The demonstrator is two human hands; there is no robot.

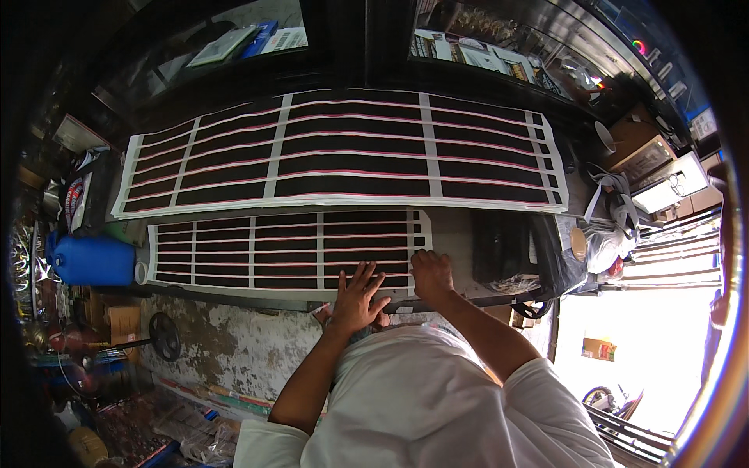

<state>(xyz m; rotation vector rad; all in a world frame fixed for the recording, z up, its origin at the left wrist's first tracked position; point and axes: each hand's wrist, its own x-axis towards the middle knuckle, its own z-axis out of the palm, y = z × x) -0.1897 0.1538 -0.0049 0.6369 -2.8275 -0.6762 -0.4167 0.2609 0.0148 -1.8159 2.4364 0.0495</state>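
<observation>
A long white sheet printed with black rectangles point(286, 253), divided by white strips and thin red lines, lies on the dark table in front of me. My left hand point(359, 299) rests on its near edge, right of the middle, with fingers spread. At the sheet's right end, beside a column of small black squares, my right hand point(431, 274) is closed with its knuckles up. Whatever its fingers grip is hidden beneath it. Just beyond lies a larger stack of similar printed sheets point(351, 187), its near edge alongside the smaller sheet.
At the table's left end stand a blue plastic jug point(95, 260) and a roll point(141, 272). To the right are a black wrapped bundle point(507, 249), a tape roll point(578, 244) and clear plastic bags point(612, 242). Dark-framed glass cabinets rise behind the table; a bright doorway opens at right.
</observation>
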